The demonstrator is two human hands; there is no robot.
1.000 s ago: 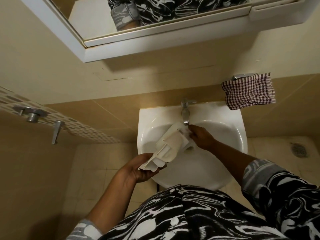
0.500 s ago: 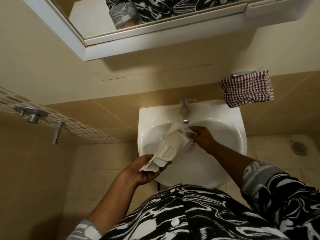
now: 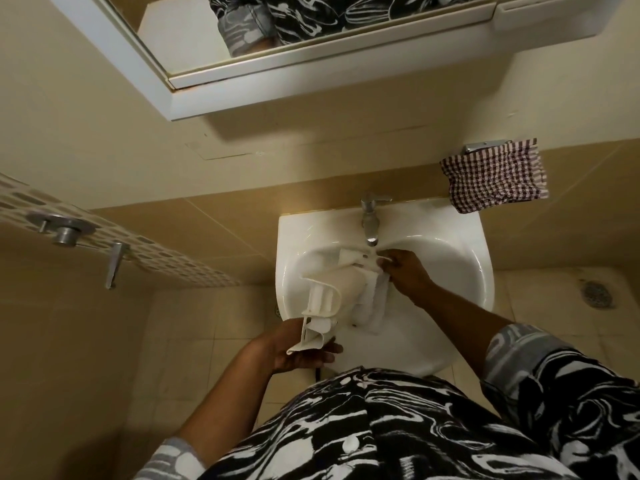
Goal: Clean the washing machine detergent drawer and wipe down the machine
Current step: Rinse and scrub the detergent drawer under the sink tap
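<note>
Task judged at an early-to-middle stage: the detergent drawer [image 3: 334,289] is out of the machine and held over the sink [image 3: 478,247], so removal is done and washing is in hand. The left hand [image 3: 301,353] grips the drawer's near end, fingers curled beneath it. The right hand [image 3: 407,275] pinches a white cloth [image 3: 375,306] against the drawer's far end, directly below the tap [image 3: 370,230]; whether water runs cannot be told. Remaining, by judgement: finishing the drawer, refitting it, and wiping the machine, which is not in view. A checked cloth [image 3: 495,176] hangs beyond the right hand. No brand, label or writing is legible.
</note>
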